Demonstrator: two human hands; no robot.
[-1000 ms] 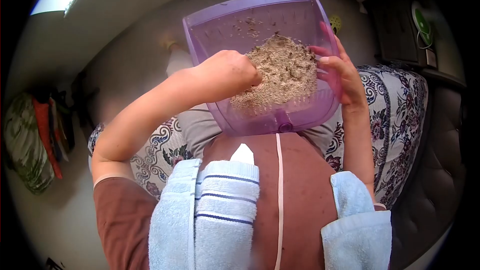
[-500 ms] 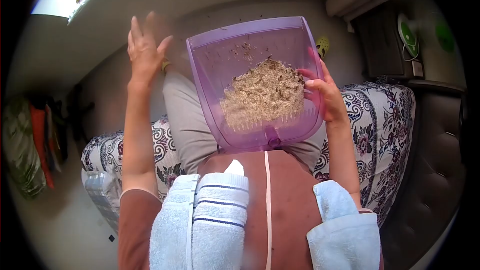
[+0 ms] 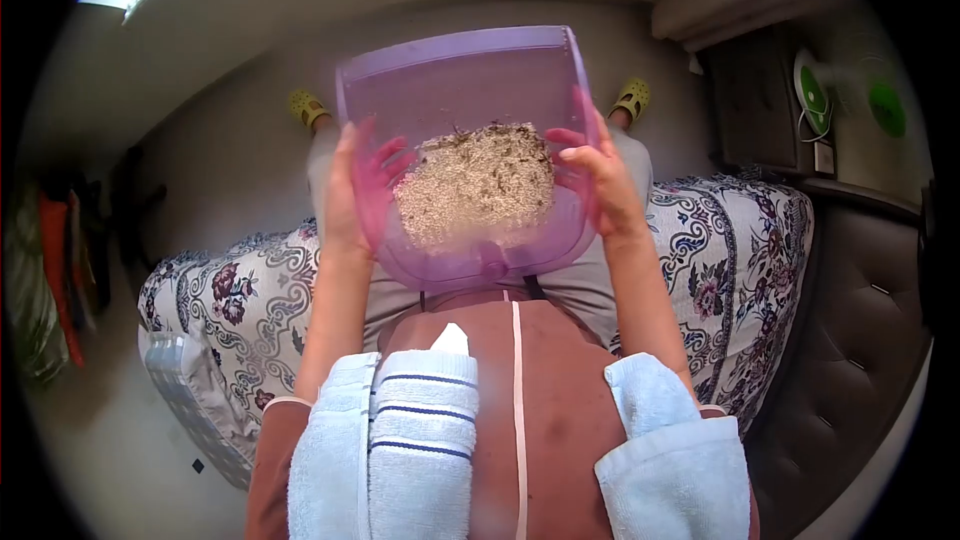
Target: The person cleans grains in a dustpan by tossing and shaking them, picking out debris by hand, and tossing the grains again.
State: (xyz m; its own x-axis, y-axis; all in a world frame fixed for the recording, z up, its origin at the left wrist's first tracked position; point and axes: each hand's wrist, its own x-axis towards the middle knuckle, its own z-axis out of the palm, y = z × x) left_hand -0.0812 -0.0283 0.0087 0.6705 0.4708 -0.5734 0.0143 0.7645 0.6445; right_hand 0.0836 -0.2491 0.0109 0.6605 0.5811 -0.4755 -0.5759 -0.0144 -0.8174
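Observation:
A see-through purple plastic winnowing tray [image 3: 460,80] is held over my lap, its wide straight edge facing away from me. Pale grain [image 3: 475,185] mixed with darker bits lies heaped in the tray's nearer half. My left hand [image 3: 350,185] grips the left side wall, and its fingers show pink through the plastic. On the opposite wall, my right hand [image 3: 605,180] has its thumb over the rim and its fingers spread beneath, also seen through the plastic.
I sit on a bed with a patterned cover [image 3: 240,300], beside a dark padded headboard [image 3: 840,340]. Yellow clogs [image 3: 632,100] are on my feet on the floor. A light blue towel [image 3: 425,440] hangs over my shoulders. A dark cabinet [image 3: 760,90] stands at right.
My left hand, raised apart beside the tray before, has come down and taken hold of its left side. The tray has shifted left, and the grain sits in a more compact heap.

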